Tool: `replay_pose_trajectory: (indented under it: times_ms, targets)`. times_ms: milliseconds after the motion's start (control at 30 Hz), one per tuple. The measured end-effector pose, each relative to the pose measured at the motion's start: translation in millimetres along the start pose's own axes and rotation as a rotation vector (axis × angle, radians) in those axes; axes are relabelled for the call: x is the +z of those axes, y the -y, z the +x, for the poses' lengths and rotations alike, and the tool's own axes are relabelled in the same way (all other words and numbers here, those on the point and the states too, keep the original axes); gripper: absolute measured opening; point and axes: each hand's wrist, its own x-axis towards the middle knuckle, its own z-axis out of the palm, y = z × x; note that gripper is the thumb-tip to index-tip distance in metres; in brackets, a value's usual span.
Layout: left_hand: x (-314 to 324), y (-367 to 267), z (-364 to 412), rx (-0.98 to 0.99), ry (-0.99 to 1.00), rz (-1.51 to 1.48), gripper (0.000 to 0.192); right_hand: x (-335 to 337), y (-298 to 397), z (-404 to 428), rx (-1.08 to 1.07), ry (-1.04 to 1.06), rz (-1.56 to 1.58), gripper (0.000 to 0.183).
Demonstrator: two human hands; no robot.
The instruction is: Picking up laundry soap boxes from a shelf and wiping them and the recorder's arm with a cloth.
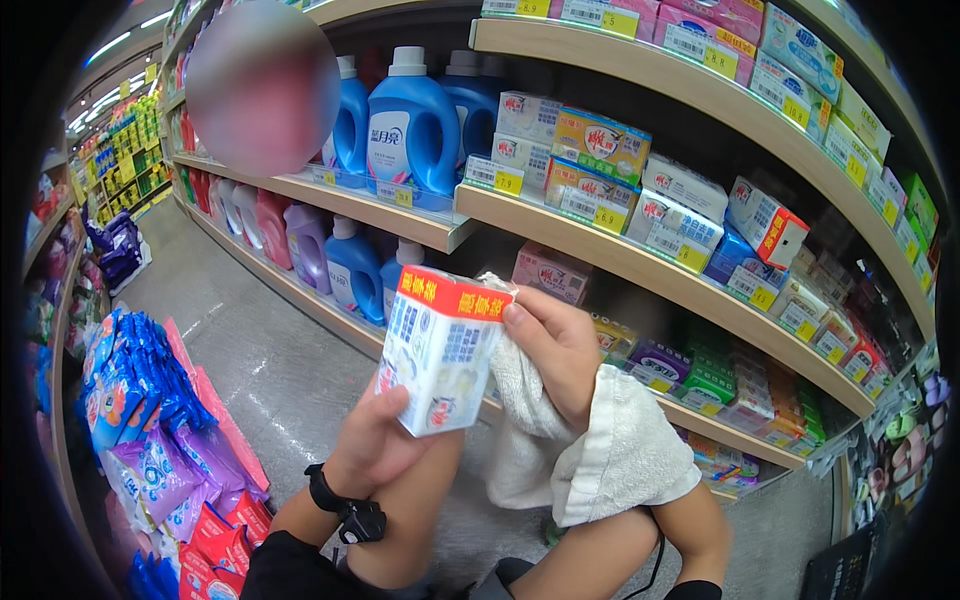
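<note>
My left hand (386,442) grips the lower part of a white soap box (439,360) with a red band around its top end. The box is tilted in front of my knees. A white terry towel (622,450) hangs from my right hand (559,345) and drapes over that wrist. Part of the towel is pinched between my right fingers and the box's upper right corner. Printing covers the faces of the box that I see. The fingers behind the box and the towel are partly hidden.
Curved shelves (660,259) hold boxed soaps, among them a similar red-ended box (769,221), with price tags on the edge. Blue detergent bottles (412,127) stand left of them. Blue bags (139,382) and purple bags (154,472) are piled at lower left beside the grey floor (285,390).
</note>
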Motion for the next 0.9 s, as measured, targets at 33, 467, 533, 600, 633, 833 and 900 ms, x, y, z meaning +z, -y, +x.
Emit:
replay_pose_trajectory:
  times_ms: [33,467,533,600,633,833,900]
  targets:
    - [3.2,2.5,-0.8,0.083,0.0,0.157,0.09,8.4,-0.2,-1.6,-0.075,-0.05,-0.018,0.038]
    - [16.6,1.8,-4.0,0.075,-0.025,0.175,0.08,24.1,19.2,-18.8,-0.428,-0.141,-0.666,0.05]
    - [12.9,-0.2,-5.2,0.082,0.015,0.129,0.079,27.1,22.2,-21.1,-0.459,-0.108,-0.688,0.053]
    - [3.9,-2.3,-5.5,0.089,0.052,0.078,0.077,27.0,24.3,-22.0,-0.5,-0.031,-0.726,0.06]
    - [-4.3,-3.5,-5.9,0.038,0.08,0.071,0.076,27.5,26.1,-22.9,-0.491,-0.022,-0.724,0.06]
    - [-7.0,-5.4,-19.1,-0.078,0.03,0.213,0.083,29.4,23.0,-26.4,-0.839,0.18,-0.905,0.054]
    - [-7.4,-8.3,-20.0,-0.102,0.033,0.257,0.085,23.3,20.3,-18.7,-0.86,0.145,-0.937,0.051]
